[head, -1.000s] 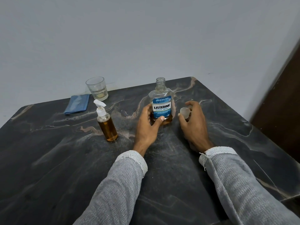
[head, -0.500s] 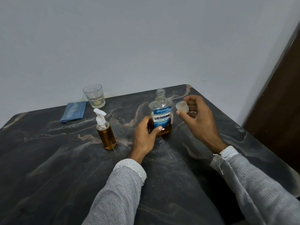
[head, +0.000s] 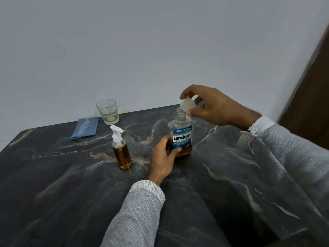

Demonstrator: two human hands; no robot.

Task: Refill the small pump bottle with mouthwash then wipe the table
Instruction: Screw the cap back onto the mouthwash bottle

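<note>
Against a pale wall point(head: 124, 50), the dark marble table point(head: 53, 184) carries bottles.

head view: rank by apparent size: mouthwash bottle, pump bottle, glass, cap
1. mouthwash bottle
2. pump bottle, nearly as tall, slimmer
3. glass, farther from the camera, so true rank versus the pump bottle unsure
4. cap, in the right hand

Blue cloth point(head: 85, 128); amber pump bottle point(head: 122, 150)

Soft, dim, even light fills the room, shadows staying faint, the dark table point(head: 53, 184) showing dull sheen, with wide-angle bending at the frame's edges and slight softness throughout.
</note>
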